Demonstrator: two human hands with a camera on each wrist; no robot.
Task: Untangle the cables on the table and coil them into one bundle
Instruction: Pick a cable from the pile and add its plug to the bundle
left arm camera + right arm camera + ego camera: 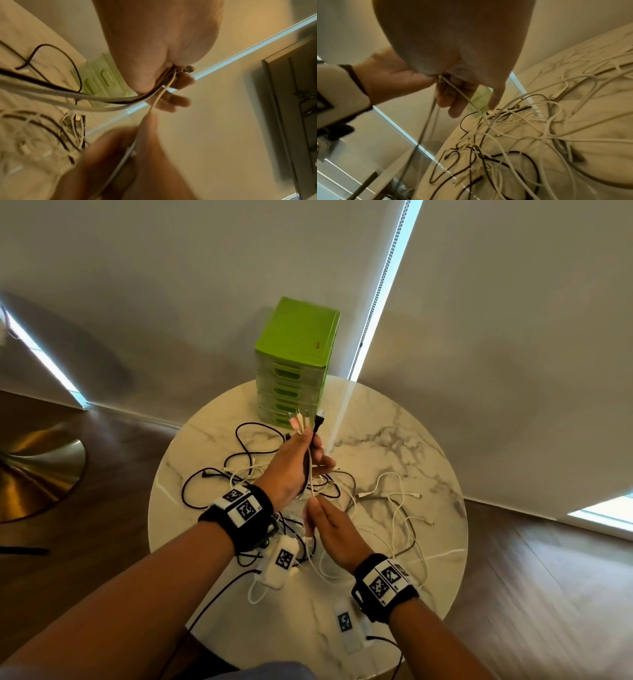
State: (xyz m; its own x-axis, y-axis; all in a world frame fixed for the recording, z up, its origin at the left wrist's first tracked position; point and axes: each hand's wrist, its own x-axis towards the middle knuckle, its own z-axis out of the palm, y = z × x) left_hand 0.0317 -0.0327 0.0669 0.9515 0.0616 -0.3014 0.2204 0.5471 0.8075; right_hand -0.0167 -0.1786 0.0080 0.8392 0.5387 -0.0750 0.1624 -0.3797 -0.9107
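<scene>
Black and white cables (329, 487) lie tangled across the round marble table (394, 440); the same tangle (505, 121) fills the right wrist view. My left hand (313, 453) is raised above it and grips several cable ends, their plugs (305, 421) sticking up past the fingers. The left wrist view shows those cables (120, 101) running out of the left hand (171, 81). Just below it, my right hand (313, 503) pinches one white cable (462, 94) that hangs from the left hand's bunch.
A green plastic drawer unit (294, 361) stands at the table's far edge by the wall. Two white packs with printed markers (281, 563) (346, 625) lie on the near side. Wooden floor surrounds the table, and a brass base (37, 470) sits left.
</scene>
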